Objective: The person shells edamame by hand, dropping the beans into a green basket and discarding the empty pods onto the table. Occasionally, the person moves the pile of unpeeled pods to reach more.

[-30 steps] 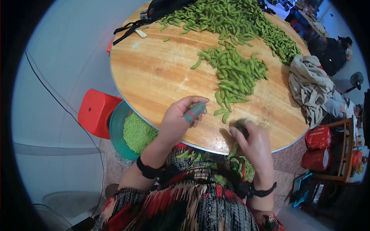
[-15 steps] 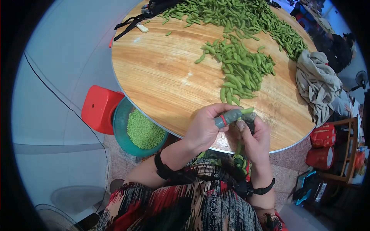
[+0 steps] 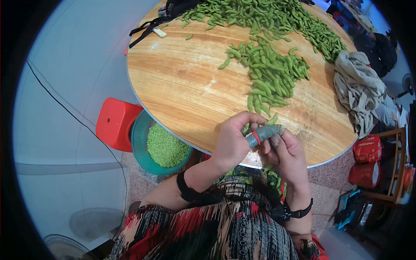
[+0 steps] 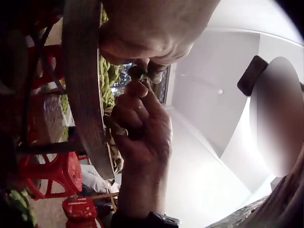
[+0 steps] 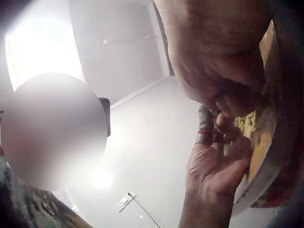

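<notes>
Over the near edge of the round wooden table (image 3: 186,91), both hands meet at their fingertips. My left hand (image 3: 232,145) wears a grey thumb cover (image 3: 263,132) with a red band. It grips a green soybean pod (image 3: 272,119), whose end sticks out past the fingers. My right hand (image 3: 292,154) pinches at the tip of that thumb, with the pinched part of the pod mostly hidden by fingers. In the left wrist view the right hand (image 4: 142,123) is curled, its fingertips against the left hand's. A small pile of pods (image 3: 277,80) lies just beyond.
A larger heap of pods (image 3: 247,19) covers the far side. Shelled beans (image 3: 167,145) fill a teal basin (image 3: 139,151) below the table's left edge, beside a red stool (image 3: 115,125). A grey cloth (image 3: 357,86) hangs over the right edge. Loose pods (image 3: 273,180) lie on the lap.
The hands were apart over the table edge, then came together around a pod. Since then the left thumb has moved slightly right across the right fingertips. The head view has shifted a little.
</notes>
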{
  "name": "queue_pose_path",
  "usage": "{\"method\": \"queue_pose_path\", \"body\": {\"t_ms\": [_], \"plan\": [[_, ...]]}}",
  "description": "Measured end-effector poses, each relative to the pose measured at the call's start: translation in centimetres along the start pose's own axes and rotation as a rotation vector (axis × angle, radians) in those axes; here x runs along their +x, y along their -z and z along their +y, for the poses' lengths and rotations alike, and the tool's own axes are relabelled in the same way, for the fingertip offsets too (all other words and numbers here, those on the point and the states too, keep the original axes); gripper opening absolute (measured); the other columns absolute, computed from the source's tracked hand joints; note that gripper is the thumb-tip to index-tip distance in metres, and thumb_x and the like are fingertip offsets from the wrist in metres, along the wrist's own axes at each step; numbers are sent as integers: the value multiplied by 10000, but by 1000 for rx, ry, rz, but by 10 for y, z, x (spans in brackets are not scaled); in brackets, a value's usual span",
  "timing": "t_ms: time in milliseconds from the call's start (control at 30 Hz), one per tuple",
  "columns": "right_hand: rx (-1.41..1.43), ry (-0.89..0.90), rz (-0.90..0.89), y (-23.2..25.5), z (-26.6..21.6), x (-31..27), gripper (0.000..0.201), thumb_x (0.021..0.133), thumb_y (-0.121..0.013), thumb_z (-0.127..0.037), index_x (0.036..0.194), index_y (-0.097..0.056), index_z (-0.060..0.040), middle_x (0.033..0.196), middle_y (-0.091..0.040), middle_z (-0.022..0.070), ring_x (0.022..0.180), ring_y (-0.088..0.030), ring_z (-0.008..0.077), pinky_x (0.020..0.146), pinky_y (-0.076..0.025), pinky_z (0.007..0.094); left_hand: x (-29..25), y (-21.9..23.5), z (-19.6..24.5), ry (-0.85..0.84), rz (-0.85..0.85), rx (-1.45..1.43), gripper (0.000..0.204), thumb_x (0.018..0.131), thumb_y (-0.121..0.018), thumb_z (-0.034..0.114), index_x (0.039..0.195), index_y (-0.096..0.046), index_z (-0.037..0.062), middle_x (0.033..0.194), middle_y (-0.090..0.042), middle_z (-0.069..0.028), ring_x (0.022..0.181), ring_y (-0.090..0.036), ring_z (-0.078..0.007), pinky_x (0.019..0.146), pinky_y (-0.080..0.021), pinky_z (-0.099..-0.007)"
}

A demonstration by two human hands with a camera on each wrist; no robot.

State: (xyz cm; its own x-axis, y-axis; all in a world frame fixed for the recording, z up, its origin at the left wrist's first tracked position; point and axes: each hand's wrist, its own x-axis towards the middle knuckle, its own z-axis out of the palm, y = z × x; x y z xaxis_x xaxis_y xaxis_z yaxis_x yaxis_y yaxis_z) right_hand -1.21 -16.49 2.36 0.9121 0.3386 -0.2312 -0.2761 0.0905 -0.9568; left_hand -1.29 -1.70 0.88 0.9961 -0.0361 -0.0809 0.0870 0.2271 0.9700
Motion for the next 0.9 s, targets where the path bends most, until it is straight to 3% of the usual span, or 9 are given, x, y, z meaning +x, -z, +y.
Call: {"method": "queue_pose_path", "body": {"t_ms": [100, 167, 233, 400, 533, 767, 833, 867, 900], "plan": [[-67, 89, -26, 3, 2, -1, 168, 943, -399, -124, 880, -522, -29, 620, -476, -18, 480, -347, 37, 441, -289, 178, 1, 1, -6, -97, -30, 34, 83, 802, -607, 22, 883, -601, 0, 774, -539, -37, 705, -547, -100, 645, -446, -232], [367, -77, -153, 6, -2, -3, 147, 939, -408, -114, 921, -523, -23, 662, -513, 18, 470, -355, 39, 430, -288, 165, 2, 2, -6, -206, -75, 52, 88, 807, -615, 42, 882, -595, -1, 773, -540, -42, 685, -552, -112, 618, -453, -239], [483, -145, -189, 13, -2, -5, 138, 936, -413, -110, 937, -519, -21, 678, -522, 38, 463, -355, 39, 420, -281, 158, 3, 5, -1, 18, -274, -377, 92, 809, -627, 76, 851, -591, 3, 777, -540, -45, 664, -555, -132, 600, -452, -238], [618, -189, -229, 12, -8, -8, 135, 932, -412, -102, 982, -497, -10, 714, -540, 85, 448, -354, 38, 400, -267, 146, 8, 6, -8, 32, -358, -604, 79, 854, -570, 87, 862, -577, 10, 814, -579, -24, 717, -553, -100, 676, -442, -233], [497, -175, -237, 9, -9, -6, 153, 938, -403, -122, 991, -475, 2, 699, -534, 69, 446, -345, 36, 399, -271, 151, 9, 5, -6, 94, -256, -626, 46, 855, -555, 66, 864, -584, 30, 820, -577, -6, 754, -538, -88, 714, -418, -214], [550, -185, -255, 13, -5, -6, 153, 941, -405, -134, 947, -478, 0, 634, -485, 25, 450, -332, 31, 406, -274, 171, 12, 6, -16, 57, -347, -616, 58, 852, -542, 44, 891, -582, 28, 823, -594, -15, 729, -538, -76, 649, -425, -214], [441, -206, -152, 11, -11, -5, 155, 932, -409, -111, 860, -507, -15, 632, -488, -9, 449, -347, 33, 407, -281, 183, 12, 1, -17, -21, -227, -289, 128, 837, -591, 94, 934, -566, 14, 844, -589, -43, 719, -564, -105, 655, -450, -223], [179, -25, -34, 11, 2, 1, 138, 911, -431, -92, 835, -515, -14, 612, -505, 15, 441, -395, 74, 412, -315, 213, 9, 1, -10, 116, -226, -295, 146, 835, -597, 91, 952, -566, 10, 866, -588, -42, 767, -568, -109, 681, -455, -234], [-76, 158, 88, 13, 13, 7, 123, 891, -453, -73, 810, -524, -13, 591, -522, 40, 434, -443, 115, 418, -349, 244, 9, -2, -14, 65, -171, -144, 166, 822, -614, 78, 969, -571, 15, 881, -584, -26, 817, -550, -95, 712, -449, -232]]}}
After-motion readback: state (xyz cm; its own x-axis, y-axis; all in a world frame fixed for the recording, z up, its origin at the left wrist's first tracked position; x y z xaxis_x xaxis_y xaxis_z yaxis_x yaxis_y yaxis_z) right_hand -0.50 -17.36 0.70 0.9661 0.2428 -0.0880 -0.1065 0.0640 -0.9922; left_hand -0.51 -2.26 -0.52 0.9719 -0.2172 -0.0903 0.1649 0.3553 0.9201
